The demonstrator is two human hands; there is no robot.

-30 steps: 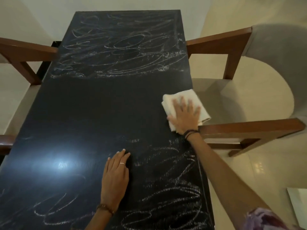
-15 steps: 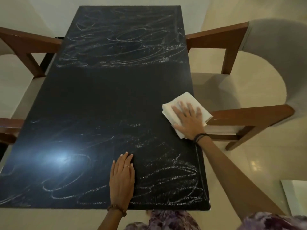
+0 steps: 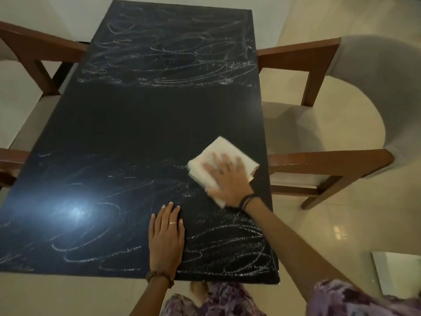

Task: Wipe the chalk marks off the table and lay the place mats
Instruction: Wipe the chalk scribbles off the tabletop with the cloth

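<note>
One table (image 3: 141, 124), two chairs (image 3: 341, 124), one cloth (image 3: 218, 151).

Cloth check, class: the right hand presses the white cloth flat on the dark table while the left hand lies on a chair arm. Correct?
Not quite. The head view shows the left hand flat on the table, not a chair arm. The right hand does press the white cloth.

The desk (image 3: 145, 119) is black, scrawled with white chalk loops (image 3: 164, 58) at upper centre and lower right (a plain dark band runs between them). The cloth (image 3: 222, 149) is cream-white. The chairs (image 3: 319, 160) are reddish-brown wood with grey upholstery. The floor (image 3: 341, 224) is beige, and the sleeve (image 3: 355, 299) is mottled purple.
</note>
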